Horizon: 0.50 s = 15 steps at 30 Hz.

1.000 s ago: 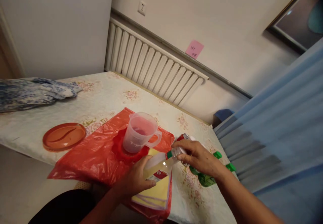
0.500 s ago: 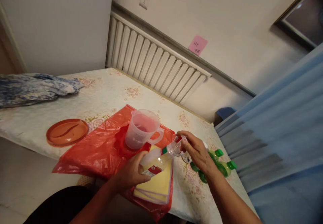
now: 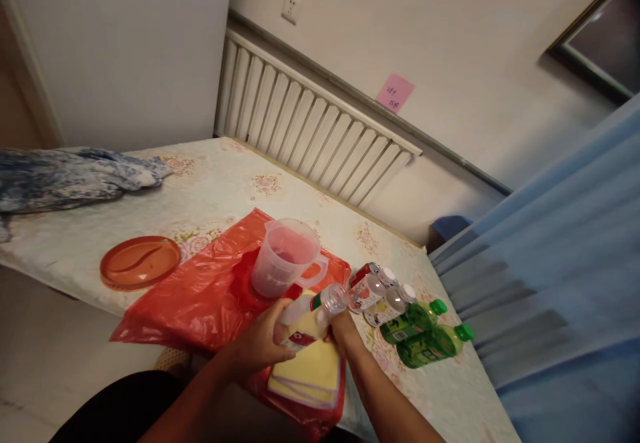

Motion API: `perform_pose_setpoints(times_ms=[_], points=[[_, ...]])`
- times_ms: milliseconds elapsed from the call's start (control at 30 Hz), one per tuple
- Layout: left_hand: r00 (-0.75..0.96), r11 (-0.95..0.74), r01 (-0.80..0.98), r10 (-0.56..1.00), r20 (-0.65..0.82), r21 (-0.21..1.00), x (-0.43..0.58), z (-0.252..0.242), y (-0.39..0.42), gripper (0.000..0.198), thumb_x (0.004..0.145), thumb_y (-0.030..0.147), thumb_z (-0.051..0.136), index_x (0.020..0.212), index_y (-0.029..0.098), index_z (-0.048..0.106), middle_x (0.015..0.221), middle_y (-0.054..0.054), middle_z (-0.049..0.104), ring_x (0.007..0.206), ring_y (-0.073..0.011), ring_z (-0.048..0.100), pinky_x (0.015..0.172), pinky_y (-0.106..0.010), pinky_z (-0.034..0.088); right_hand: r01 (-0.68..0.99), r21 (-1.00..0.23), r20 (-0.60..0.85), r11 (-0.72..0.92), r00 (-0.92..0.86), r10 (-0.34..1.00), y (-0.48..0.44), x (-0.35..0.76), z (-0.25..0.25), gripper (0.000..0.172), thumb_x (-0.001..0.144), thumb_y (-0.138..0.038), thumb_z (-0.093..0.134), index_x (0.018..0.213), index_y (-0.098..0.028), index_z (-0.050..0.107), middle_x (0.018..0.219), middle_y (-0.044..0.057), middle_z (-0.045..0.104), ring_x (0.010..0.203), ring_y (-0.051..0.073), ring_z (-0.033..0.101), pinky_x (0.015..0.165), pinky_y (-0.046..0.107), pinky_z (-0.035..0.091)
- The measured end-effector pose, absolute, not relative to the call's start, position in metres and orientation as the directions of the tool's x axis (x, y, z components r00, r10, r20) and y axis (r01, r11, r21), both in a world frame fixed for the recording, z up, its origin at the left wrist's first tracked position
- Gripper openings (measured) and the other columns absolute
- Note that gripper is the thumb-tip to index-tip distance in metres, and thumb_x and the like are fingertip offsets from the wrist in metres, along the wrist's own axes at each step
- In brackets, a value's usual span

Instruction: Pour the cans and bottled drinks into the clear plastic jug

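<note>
My left hand is wrapped round a small clear bottle with a red-and-white label, held tilted with its mouth up and to the right. The bottle's mouth looks uncapped. My right hand has come in under the bottle's neck, its fingers curled; what they hold is hidden. Just behind the bottle stands a clear plastic measuring jug with a handle, on a red plastic bag. A yellow folded cloth lies beneath my hands.
Several small bottles lie to the right: clear ones and two green ones with green caps. An orange lid lies at the left, blue patterned fabric at the far left. A radiator lines the wall; blue curtain hangs right.
My right hand has left the bottle's top and dropped back below its neck. The bottle's mouth now shows bare. The lying bottles to the right have come into view.
</note>
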<state>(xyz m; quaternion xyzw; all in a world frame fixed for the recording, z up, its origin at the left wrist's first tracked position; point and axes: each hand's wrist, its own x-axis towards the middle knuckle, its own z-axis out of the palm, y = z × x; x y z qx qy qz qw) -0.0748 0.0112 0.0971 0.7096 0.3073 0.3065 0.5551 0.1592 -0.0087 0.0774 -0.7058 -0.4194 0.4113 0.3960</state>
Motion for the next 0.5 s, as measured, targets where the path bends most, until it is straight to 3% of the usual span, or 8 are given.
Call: perform_pose_setpoints(times_ms=[100, 233, 333, 433, 500], points=[[0.63, -0.181, 0.057, 0.77, 0.105, 0.982, -0.076, 0.096, 0.012, 0.079, 0.063, 0.025, 0.07, 0.136, 0.022, 0.039, 0.13, -0.007, 0.057, 0.116, -0.0272, 0.055, 0.097, -0.038, 0.047, 0.405, -0.862, -0.198, -0.305, 0.284, 0.938, -0.012, 0.16, 0.086, 0.022, 0.072, -0.036, 0.053, 0.056, -0.021, 0.05, 0.044, -0.002, 0.05, 0.04, 0.014, 0.048, 0.039, 0.024, 0.037], [0.636, -0.154, 0.069, 0.768, 0.075, 0.986, -0.077, 0.095, 0.011, 0.081, 0.064, 0.029, 0.071, 0.138, 0.022, 0.039, 0.115, -0.004, 0.063, 0.105, -0.0269, 0.06, 0.086, -0.037, 0.052, 0.541, -0.818, -0.067, -0.195, 0.246, 0.967, -0.008, 0.166, 0.108, 0.018, 0.067, -0.024, 0.063, 0.054, -0.021, 0.05, 0.066, 0.004, 0.064, 0.077, 0.022, 0.062, 0.068, 0.031, 0.049], [0.637, -0.153, 0.057, 0.767, 0.082, 0.987, -0.076, 0.096, 0.009, 0.08, 0.063, 0.029, 0.07, 0.137, 0.021, 0.042, 0.107, -0.003, 0.064, 0.099, -0.0253, 0.061, 0.081, -0.034, 0.053, 0.579, -0.809, 0.024, -0.105, 0.211, 0.977, 0.004, 0.167, 0.131, 0.007, 0.066, -0.023, 0.066, 0.07, -0.021, 0.06, 0.086, 0.008, 0.069, 0.096, 0.025, 0.062, 0.087, 0.037, 0.048], [0.662, -0.158, 0.043, 0.744, 0.09, 0.986, -0.075, 0.097, 0.009, 0.078, 0.062, 0.027, 0.07, 0.135, 0.022, 0.044, 0.113, -0.003, 0.063, 0.099, -0.0242, 0.061, 0.082, -0.034, 0.053, 0.523, -0.852, 0.102, 0.016, 0.136, 0.985, 0.021, 0.159, 0.156, 0.033, 0.071, -0.033, 0.066, 0.102, -0.023, 0.062, 0.111, 0.008, 0.067, 0.105, 0.024, 0.061, 0.094, 0.038, 0.048], [0.676, -0.155, 0.048, 0.732, 0.082, 0.987, -0.074, 0.098, 0.009, 0.079, 0.062, 0.026, 0.07, 0.136, 0.023, 0.043, 0.118, -0.004, 0.062, 0.101, -0.0245, 0.06, 0.084, -0.034, 0.052, 0.451, -0.89, 0.117, 0.07, 0.076, 0.99, 0.033, 0.15, 0.169, 0.042, 0.071, -0.039, 0.068, 0.109, -0.024, 0.061, 0.116, 0.008, 0.066, 0.105, 0.024, 0.062, 0.092, 0.038, 0.05]])
